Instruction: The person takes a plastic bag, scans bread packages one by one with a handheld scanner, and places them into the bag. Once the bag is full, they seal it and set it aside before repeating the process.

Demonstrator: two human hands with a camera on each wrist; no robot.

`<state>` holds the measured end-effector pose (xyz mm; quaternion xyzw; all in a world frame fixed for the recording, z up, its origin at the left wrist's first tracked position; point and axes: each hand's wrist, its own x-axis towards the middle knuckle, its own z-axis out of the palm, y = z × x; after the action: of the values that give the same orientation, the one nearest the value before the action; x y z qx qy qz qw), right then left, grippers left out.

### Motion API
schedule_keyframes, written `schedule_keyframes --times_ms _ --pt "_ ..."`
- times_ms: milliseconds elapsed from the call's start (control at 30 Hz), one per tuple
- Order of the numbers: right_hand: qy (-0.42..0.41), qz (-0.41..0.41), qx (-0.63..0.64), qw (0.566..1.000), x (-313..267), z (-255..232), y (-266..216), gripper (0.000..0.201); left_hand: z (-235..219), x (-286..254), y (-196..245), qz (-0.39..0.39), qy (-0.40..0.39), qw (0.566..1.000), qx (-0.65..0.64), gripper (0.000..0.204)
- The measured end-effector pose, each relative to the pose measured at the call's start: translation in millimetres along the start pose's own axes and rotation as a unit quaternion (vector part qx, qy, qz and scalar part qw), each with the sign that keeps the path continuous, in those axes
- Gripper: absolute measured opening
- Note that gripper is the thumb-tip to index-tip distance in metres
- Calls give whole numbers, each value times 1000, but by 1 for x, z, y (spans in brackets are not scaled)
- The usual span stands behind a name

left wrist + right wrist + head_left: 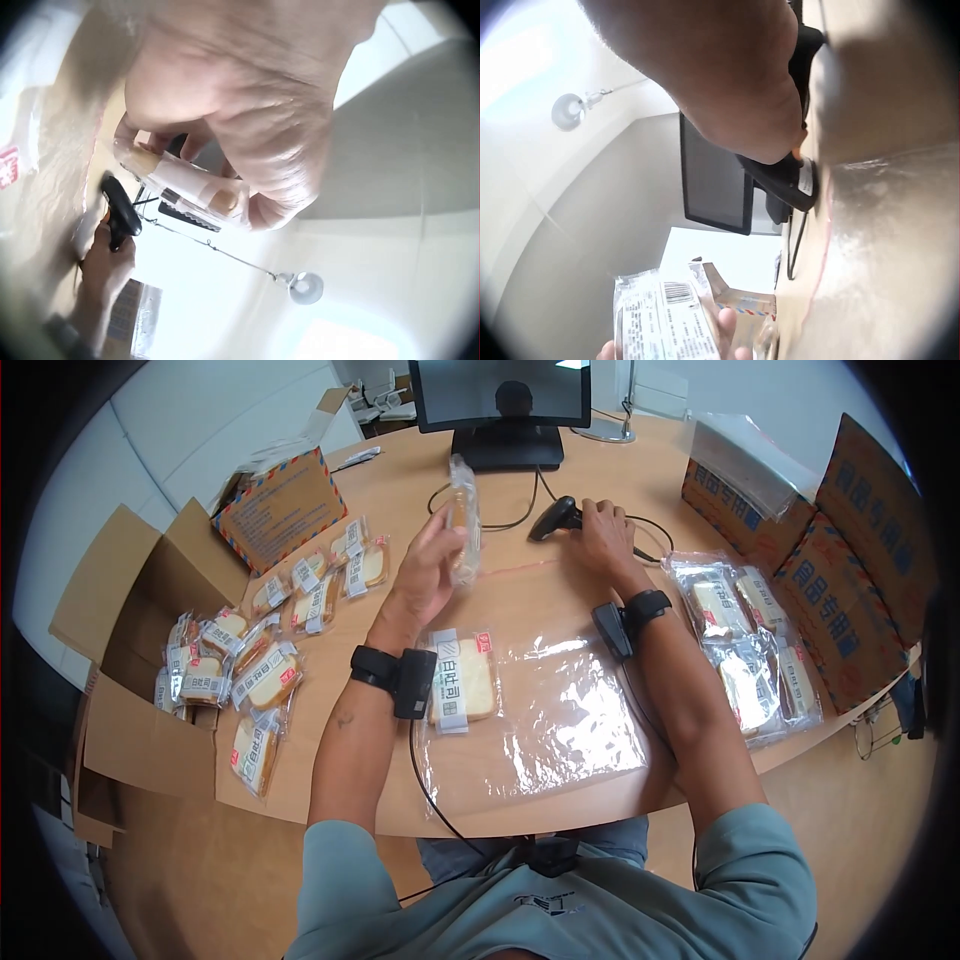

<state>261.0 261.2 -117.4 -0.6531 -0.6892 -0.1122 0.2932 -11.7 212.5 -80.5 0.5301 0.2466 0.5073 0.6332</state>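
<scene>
My left hand (425,565) pinches a packet of sliced bread (463,525) upright above the table, edge-on in the head view. The right wrist view shows the packet's printed back label (664,322) with a barcode. My right hand (603,538) grips a black handheld barcode scanner (555,518) low over the table; its handle is mostly hidden under the fingers. In the left wrist view the scanner (120,206) points up past the right hand (105,266). Below the hands, another bread packet (465,682) lies at the left side of a large clear plastic bag (570,710).
Several bread packets (265,675) lie at left beside an open cardboard box (150,730). More packets in clear wrap (740,645) lie at right, by printed cartons (850,600). A monitor (503,400) and a lamp base (605,430) stand behind; cables cross the table.
</scene>
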Motion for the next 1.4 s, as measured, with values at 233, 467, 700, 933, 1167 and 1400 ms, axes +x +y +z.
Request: schedule_keyframes --times_ms 233,467,700,933,1167,1400 --pt "-180 100 573 794 26 -78 -53 43 3 1 -5 257 46 808 528 75" --pt "-264 14 504 822 49 -72 -46 29 -10 -4 2 280 74 712 640 62" --pt "-214 68 518 826 62 -68 -28 28 -22 -15 -13 44 4 761 647 28" --pt "-239 49 504 829 65 -48 -47 24 -24 -5 -18 -52 -31 733 677 31" --pt "-269 -11 515 814 67 -17 -57 19 -26 -6 -16 29 -37 839 541 19" --pt "-352 -55 404 843 70 -23 -47 24 -24 -5 -9 -26 -32 857 513 22"
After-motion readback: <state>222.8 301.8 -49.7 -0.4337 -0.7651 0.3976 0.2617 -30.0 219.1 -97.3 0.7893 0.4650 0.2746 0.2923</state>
